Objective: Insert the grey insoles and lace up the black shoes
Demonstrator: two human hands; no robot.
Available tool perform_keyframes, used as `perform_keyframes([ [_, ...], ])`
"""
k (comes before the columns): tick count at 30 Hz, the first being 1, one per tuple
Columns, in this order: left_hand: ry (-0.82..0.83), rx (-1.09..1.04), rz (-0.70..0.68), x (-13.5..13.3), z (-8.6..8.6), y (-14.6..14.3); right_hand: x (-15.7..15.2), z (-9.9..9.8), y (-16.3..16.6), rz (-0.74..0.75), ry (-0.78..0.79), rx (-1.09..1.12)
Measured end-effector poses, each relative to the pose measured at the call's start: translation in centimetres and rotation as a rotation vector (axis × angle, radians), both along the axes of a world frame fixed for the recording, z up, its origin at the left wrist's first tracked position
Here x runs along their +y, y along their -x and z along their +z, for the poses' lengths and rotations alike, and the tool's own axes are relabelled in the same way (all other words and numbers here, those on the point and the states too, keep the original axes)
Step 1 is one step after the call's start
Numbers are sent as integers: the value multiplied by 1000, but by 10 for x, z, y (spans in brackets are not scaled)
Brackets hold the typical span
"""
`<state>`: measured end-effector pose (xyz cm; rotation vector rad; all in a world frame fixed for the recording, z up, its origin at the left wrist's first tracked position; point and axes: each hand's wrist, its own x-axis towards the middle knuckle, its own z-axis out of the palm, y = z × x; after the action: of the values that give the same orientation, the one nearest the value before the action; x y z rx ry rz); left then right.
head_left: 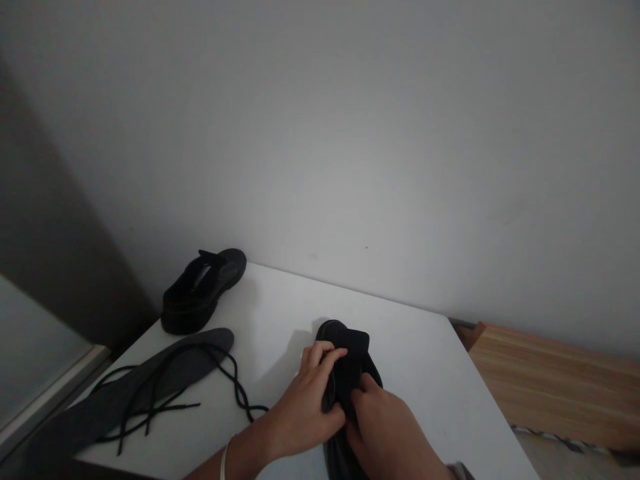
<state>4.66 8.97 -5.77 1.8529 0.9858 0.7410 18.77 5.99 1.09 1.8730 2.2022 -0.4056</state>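
Note:
A black shoe [334, 329] stands on the white table in front of me, toe pointing away, its tongue [357, 343] raised and no lace in it. My left hand [313, 393] is closed around the shoe's left side, fingertips over the upper beside the tongue and thumb at the opening. My right hand [387, 420] grips the right edge of the opening, its fingers partly inside the shoe, where their tips are hidden. Black shoelaces [235, 373] lie loose to the left, partly over a grey insole [170, 370].
A second black shoe [200, 293] sits at the table's far left corner, its tongue up. The white table [425, 373] meets a pale wall [350, 167] at the back. Wooden boards [550, 387] lie beyond the right edge, lower down.

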Motion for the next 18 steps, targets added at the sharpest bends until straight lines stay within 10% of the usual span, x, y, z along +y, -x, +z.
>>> perform_keyframes([
  [18,-28,15,-7,-1,-5,1,25,-35,8,-2,-49,-23],
])
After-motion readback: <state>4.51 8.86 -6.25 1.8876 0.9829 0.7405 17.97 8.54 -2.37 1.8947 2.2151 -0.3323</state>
